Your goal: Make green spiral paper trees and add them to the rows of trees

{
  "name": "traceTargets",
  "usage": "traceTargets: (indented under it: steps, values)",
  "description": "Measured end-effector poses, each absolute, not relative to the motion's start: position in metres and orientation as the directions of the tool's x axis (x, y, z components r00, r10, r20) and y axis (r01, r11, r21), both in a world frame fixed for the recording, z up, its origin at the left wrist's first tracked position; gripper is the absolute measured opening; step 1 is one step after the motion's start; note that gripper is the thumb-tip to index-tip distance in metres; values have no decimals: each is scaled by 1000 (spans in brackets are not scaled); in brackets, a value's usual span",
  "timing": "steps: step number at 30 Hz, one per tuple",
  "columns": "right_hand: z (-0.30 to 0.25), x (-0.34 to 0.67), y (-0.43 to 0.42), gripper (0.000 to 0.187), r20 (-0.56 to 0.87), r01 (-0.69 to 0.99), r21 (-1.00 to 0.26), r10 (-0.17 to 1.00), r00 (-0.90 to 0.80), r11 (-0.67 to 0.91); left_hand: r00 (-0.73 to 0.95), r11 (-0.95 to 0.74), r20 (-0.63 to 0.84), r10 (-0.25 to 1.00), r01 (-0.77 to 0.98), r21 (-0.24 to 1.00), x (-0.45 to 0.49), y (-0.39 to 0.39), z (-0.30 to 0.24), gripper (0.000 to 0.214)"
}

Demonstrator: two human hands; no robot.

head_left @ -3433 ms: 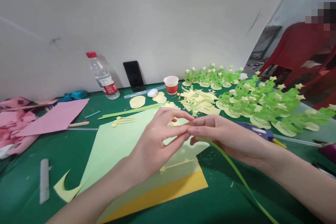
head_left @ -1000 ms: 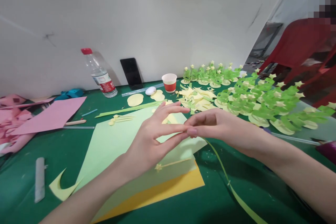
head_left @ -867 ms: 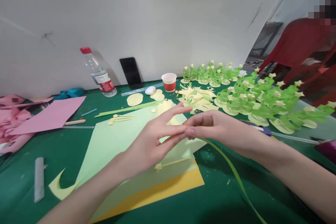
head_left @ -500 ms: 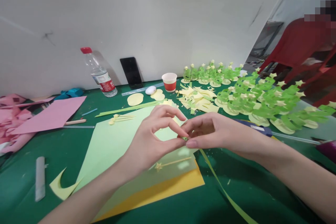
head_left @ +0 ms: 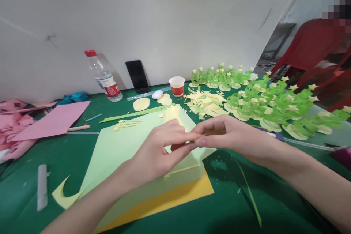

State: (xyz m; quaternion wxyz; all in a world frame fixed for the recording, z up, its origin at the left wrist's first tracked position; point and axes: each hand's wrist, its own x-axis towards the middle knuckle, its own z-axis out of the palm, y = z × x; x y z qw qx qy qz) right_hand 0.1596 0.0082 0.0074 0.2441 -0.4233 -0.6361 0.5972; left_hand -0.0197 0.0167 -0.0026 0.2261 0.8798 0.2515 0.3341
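Observation:
My left hand [head_left: 167, 146] and my right hand [head_left: 219, 135] meet fingertip to fingertip above the paper sheets, both pinched on a narrow green paper strip [head_left: 252, 197]. Only a sliver of its wound end shows between the fingers. The long tail hangs below my right forearm; its middle is hidden behind that hand. Beneath my left hand lies a light green sheet [head_left: 109, 157] over a yellow-orange sheet [head_left: 189, 193]. A thin yellow paper stick [head_left: 183, 169] rests on the sheets, partly covered by my left hand.
Rows of green paper spirals with stars [head_left: 274, 98] stand at right, beside pale scraps [head_left: 208, 102]. A paper cup [head_left: 177, 87], phone [head_left: 137, 76] and bottle [head_left: 108, 82] are by the wall. Pink paper [head_left: 57, 119] and a glue stick [head_left: 42, 186] lie at left.
My left fingers have closed in from a raised, arched pose. The strip's tail has swung to the right and its end has risen into view.

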Motion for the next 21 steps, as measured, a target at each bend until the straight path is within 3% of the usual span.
traceTargets:
  steps: [6,17,21]
  values:
    - [5,156,8,19,-213,233,-967,818,-534,-100,639,-795,502,582,320,515,-19,16,-5,17]
    - [7,154,8,17,-214,216,-969,846,-488,-121,642,-901,640,422,377,216,-22,19,-9,21]
    - [6,156,7,11,-177,181,-978,860,-479,-100,603,-895,680,417,405,189,-22,17,-10,16]
